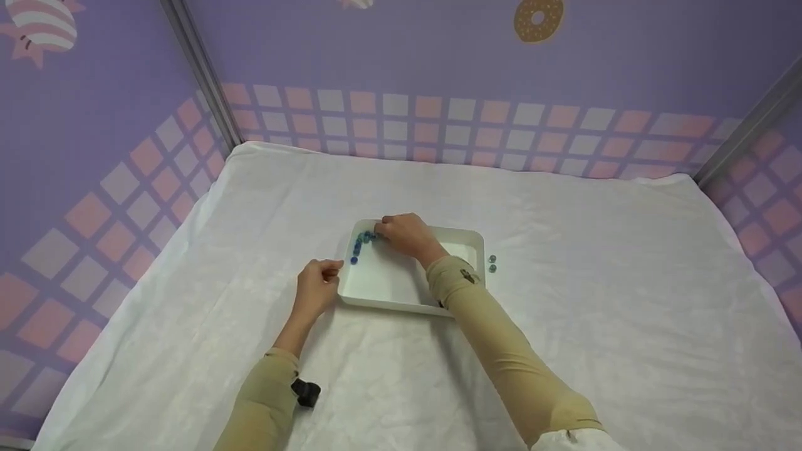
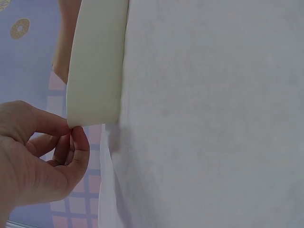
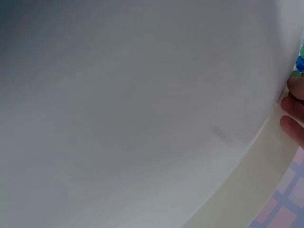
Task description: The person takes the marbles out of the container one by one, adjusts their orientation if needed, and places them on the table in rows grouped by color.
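Note:
A shallow white tray (image 1: 388, 282) lies on the cloth. Blue and green glass marbles (image 1: 356, 248) line its far left corner in a curved row. My right hand (image 1: 407, 235) reaches over the tray to its far wall, fingers curled beside the row. In the right wrist view a green glass marble (image 3: 296, 74) shows right at my fingertips, pinched there, next to a blue one. At the tray's left side my left hand (image 1: 317, 285) pinches the rim with thumb and forefinger, the other fingers curled, as the left wrist view (image 2: 42, 156) shows.
Two green glass marbles (image 1: 492, 264) lie on the white cloth (image 1: 595, 300) just right of the tray. Purple panels with pink and white checks (image 1: 460, 131) stand behind the table and along its sides. A black strap piece (image 1: 306, 393) sticks out by the left sleeve.

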A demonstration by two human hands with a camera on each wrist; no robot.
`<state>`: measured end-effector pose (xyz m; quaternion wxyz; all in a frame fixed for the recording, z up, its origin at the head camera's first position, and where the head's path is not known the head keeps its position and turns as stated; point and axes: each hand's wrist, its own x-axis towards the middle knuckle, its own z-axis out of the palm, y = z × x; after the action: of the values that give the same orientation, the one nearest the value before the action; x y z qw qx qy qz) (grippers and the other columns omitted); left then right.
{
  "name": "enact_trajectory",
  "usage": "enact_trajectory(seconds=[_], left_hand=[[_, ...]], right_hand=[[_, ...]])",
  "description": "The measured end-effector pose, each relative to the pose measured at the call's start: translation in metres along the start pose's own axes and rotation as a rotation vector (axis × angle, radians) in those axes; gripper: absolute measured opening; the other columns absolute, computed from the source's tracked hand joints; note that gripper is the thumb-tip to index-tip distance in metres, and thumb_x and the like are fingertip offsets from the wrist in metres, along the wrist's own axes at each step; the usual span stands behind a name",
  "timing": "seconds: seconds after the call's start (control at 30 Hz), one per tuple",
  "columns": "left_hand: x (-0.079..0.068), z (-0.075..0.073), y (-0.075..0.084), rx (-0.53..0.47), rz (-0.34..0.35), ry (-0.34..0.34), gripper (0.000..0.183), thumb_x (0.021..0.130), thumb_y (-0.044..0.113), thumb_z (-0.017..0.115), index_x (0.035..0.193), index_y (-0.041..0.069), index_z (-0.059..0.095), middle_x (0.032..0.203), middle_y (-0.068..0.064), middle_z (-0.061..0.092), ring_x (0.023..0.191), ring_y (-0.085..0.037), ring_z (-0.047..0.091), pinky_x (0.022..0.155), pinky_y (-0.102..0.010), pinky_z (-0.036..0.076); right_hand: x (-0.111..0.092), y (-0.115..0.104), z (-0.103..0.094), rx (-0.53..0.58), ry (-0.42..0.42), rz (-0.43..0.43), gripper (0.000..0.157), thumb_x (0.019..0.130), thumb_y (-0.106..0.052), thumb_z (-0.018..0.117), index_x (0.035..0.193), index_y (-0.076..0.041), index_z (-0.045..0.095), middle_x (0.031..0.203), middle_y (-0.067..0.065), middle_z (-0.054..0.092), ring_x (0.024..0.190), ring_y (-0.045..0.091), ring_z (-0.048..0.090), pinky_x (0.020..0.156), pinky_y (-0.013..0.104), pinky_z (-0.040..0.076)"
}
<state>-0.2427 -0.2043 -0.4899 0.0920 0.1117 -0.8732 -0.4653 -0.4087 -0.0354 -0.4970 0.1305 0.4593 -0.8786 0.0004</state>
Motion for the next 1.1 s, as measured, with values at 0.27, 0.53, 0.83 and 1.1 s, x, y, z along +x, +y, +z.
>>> enact_trajectory(seconds=[0.27, 0.53, 0.83, 1.1], left_hand=[[-0.0005, -0.0004, 0.0003, -0.007, 0.010, -0.004, 0.034, 0.086, -0.013, 0.053, 0.117, -0.009, 0.067, 0.104, -0.024, 0.064, 0.098, -0.032, 0.061, 0.090, -0.041, 0.052], [-0.0007, -0.0003, 0.0000, -0.018, 0.015, -0.014, 0.033, 0.089, -0.011, 0.053, 0.118, -0.008, 0.067, 0.105, -0.023, 0.063, 0.099, -0.031, 0.060, 0.089, -0.040, 0.052], [0.0004, 0.0002, 0.0006, -0.001, 0.011, -0.010, 0.033, 0.088, -0.011, 0.052, 0.118, -0.007, 0.068, 0.104, -0.022, 0.063, 0.096, -0.029, 0.060, 0.088, -0.039, 0.051], [-0.0009, -0.0007, -0.0003, -0.008, 0.015, -0.011, 0.034, 0.088, -0.011, 0.052, 0.118, -0.007, 0.068, 0.103, -0.023, 0.064, 0.096, -0.030, 0.061, 0.087, -0.040, 0.052]], right_hand=[[-0.0009, -0.0011, -0.0001, -0.038, -0.004, -0.015, 0.017, 0.098, -0.013, 0.057, 0.105, -0.011, 0.073, 0.094, 0.010, 0.075, 0.073, 0.027, 0.071, 0.067, 0.040, 0.059], [-0.0026, 0.0005, 0.0010, -0.096, 0.005, -0.050, 0.017, 0.096, -0.015, 0.059, 0.103, -0.016, 0.075, 0.091, 0.007, 0.076, 0.068, 0.024, 0.068, 0.061, 0.039, 0.058], [-0.0001, 0.0017, -0.0017, -0.105, -0.014, -0.096, 0.019, 0.096, -0.013, 0.058, 0.104, -0.014, 0.075, 0.092, 0.007, 0.078, 0.063, 0.020, 0.064, 0.062, 0.039, 0.058], [0.0046, 0.0029, -0.0080, -0.110, -0.097, -0.147, 0.021, 0.098, -0.011, 0.055, 0.107, -0.012, 0.075, 0.090, 0.007, 0.078, 0.061, 0.015, 0.050, 0.064, 0.037, 0.058]])
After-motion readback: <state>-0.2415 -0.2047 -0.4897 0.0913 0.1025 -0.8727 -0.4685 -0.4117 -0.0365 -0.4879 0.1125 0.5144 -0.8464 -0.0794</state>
